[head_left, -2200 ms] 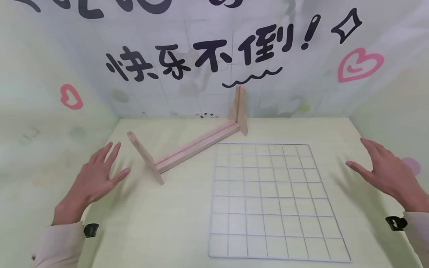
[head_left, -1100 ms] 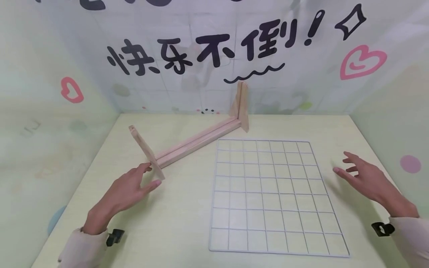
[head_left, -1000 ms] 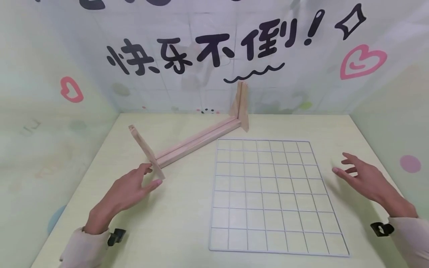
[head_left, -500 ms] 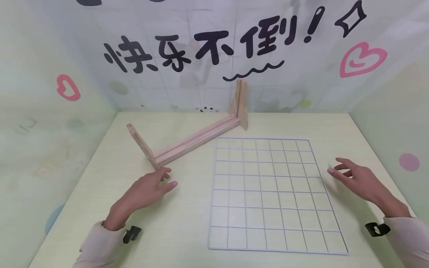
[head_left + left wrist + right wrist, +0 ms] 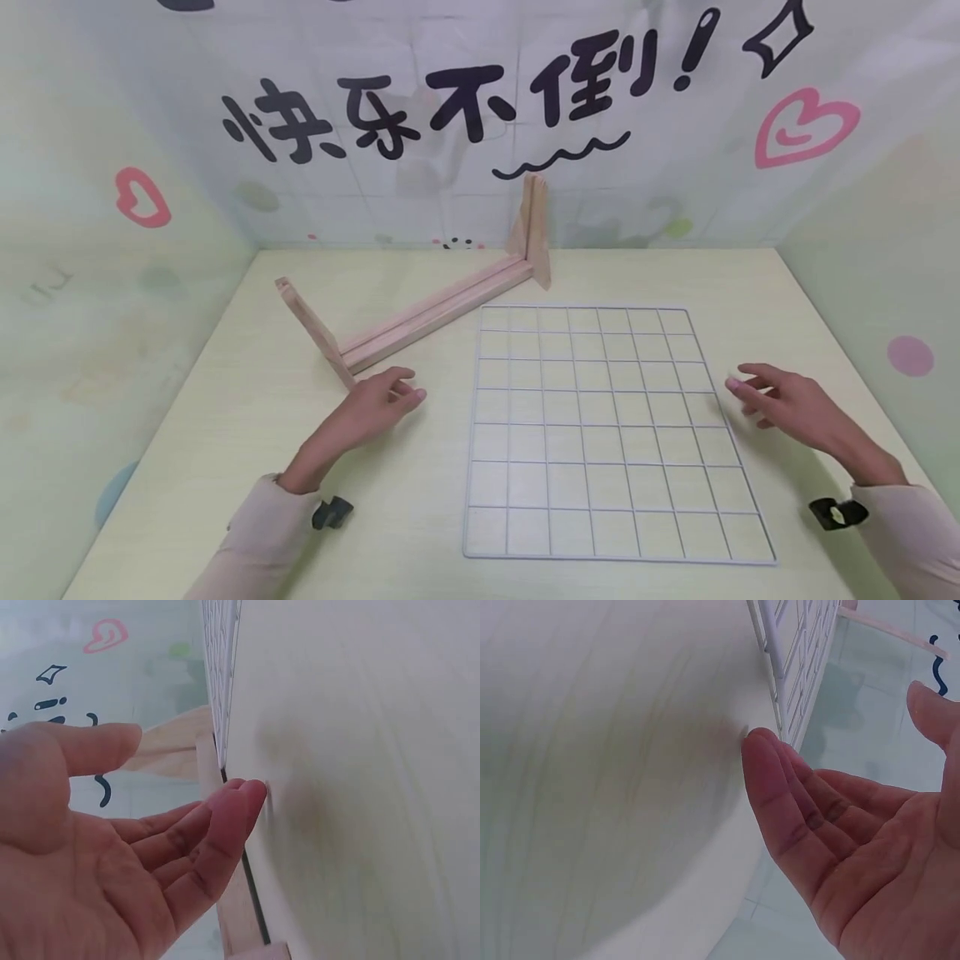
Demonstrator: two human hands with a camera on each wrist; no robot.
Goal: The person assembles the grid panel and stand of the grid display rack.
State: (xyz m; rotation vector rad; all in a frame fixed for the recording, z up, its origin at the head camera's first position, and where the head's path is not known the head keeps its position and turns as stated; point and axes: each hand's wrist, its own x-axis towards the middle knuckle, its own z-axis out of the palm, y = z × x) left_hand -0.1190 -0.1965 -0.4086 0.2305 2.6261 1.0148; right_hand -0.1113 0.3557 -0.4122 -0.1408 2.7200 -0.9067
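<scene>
A white wire grid panel (image 5: 564, 427) lies flat on the table, right of the middle in the head view. To its left is my left hand (image 5: 369, 410), thumb and fingers apart with nothing between them. Beyond that hand stands a wooden frame (image 5: 438, 315), a double crossbar joining two end pieces; the hand overlaps the foot of its near end. At the grid's right edge hovers my right hand (image 5: 791, 406), fingers loosely bent and holding nothing. Seen from the right wrist, the fingertips (image 5: 763, 746) come close to the grid's edge wire.
The pale wooden table (image 5: 405, 508) is bounded by a printed backdrop (image 5: 465, 200) at the back and on both sides. The frame's far end piece (image 5: 537, 229) rises near the back wall. Each wrist wears a small black camera (image 5: 332, 512).
My left hand has moved right, past the frame's near end toward the grid. My right hand has come in leftward to the grid's right edge. Frame and grid stay put.
</scene>
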